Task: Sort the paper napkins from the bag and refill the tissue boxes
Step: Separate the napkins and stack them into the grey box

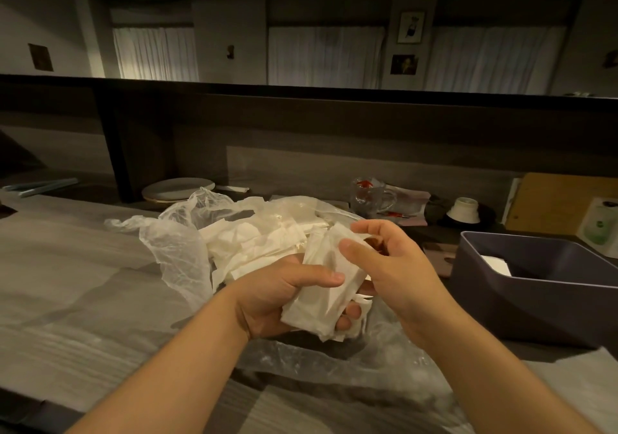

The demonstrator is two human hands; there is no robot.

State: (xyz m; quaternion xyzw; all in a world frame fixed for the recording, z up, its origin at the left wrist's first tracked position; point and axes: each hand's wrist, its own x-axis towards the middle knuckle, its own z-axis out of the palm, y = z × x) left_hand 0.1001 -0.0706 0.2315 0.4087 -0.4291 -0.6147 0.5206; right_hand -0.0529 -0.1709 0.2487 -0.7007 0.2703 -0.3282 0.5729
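Observation:
My left hand (pixel 277 296) grips a stack of folded white paper napkins (pixel 321 293) from below, thumb across its front. My right hand (pixel 391 263) rests on the stack's upper right edge, thumb and fingers curled onto the top napkin. Behind the hands a clear plastic bag (pixel 174 233) lies open on the table, with a loose heap of white napkins (pixel 254 243) spilling from it. At the right stands a dark grey tissue box (pixel 521 296), open on top, with a white napkin (pixel 496 263) visible inside.
Beyond the bag are a white plate (pixel 177 189), a glass mug (pixel 371 196) and a small upturned white cup (pixel 463 211). A cardboard sheet (pixel 561 202) leans at the far right. Crinkled plastic (pixel 334 360) covers the table under my hands.

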